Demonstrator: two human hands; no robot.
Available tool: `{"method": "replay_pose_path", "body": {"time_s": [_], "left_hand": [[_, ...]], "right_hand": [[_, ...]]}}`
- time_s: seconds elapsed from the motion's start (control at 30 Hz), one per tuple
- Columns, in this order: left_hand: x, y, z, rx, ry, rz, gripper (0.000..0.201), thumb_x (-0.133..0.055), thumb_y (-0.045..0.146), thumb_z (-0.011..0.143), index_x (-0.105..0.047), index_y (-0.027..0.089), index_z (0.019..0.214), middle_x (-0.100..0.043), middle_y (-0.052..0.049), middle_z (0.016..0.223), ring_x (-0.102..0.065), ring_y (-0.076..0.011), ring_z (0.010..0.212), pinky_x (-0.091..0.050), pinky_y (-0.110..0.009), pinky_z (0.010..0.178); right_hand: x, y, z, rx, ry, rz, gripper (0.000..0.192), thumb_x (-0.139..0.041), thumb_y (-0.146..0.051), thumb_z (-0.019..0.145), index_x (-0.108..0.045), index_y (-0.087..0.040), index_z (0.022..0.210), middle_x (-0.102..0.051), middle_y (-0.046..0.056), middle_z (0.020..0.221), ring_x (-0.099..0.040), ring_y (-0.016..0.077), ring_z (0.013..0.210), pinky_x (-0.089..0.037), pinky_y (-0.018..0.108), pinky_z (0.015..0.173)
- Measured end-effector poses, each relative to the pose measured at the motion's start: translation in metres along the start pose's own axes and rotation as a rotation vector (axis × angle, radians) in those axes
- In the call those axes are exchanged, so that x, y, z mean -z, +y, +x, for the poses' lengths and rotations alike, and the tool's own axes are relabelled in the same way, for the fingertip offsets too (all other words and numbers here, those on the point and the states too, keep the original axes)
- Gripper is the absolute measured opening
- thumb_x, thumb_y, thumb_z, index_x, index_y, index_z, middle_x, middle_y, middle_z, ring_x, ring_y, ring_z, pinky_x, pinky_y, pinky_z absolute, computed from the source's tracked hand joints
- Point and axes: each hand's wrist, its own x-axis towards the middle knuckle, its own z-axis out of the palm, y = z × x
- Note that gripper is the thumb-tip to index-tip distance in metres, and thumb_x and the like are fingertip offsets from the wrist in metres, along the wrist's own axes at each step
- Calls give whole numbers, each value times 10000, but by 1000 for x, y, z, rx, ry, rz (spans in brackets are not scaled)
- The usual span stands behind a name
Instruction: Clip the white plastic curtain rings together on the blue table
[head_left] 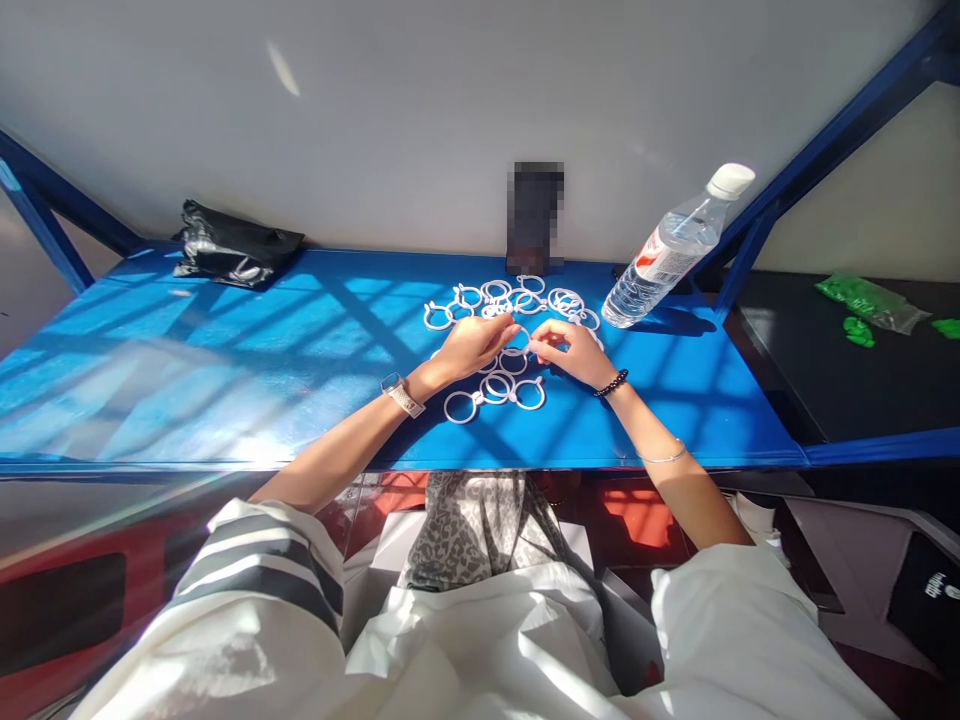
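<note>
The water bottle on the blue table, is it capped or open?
Capped: the water bottle has its white cap on.

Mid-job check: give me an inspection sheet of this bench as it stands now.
Surface: blue tabletop, sunlit with striped shadows.
Job's things: white plastic rings scattered mid-table; more near the hands.
Clutter: water bottle leaning at right; black bag far left; dark upright object against the wall, blurred.
Grips: left hand and right hand meet over the rings, fingertips pinching something small; which piece, cannot tell.
Cables: nothing seen.
Surroundings: green bag on the black bench at right.
</note>
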Motion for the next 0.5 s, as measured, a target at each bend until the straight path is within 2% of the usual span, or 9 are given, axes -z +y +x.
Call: {"method": "replay_pose_path", "body": {"time_s": [0.2, 0.33, 0.5], "left_hand": [[1, -1, 1, -43, -61, 98, 478, -255, 425, 990, -479, 178, 647, -469, -5, 524, -381, -116, 457, -252, -269, 522], [1, -2, 1, -61, -104, 215, 484, -271, 394, 985, -522, 169, 639, -468, -15, 507, -375, -123, 433, -219, -278, 510], [3, -3, 2, -86, -148, 418, 481, -291, 370, 981, -587, 155, 669, -553, -63, 554, -419, -139, 445, -186, -279, 500]], "right_hand": [[-1, 1, -2, 18, -122, -26, 332, -625, -506, 813, -642, -176, 778, -691, 31, 729, -628, 158, 646, -517, 291, 644], [0, 3, -2, 29, -141, -58, 335, -610, -495, 828, -665, -166, 794, -699, 34, 730, -625, 152, 651, -499, 275, 634], [-2, 5, -2, 47, -150, -156, 352, -580, -499, 849, -691, -169, 797, -705, 30, 721, -606, 151, 632, -463, 267, 589]]}}
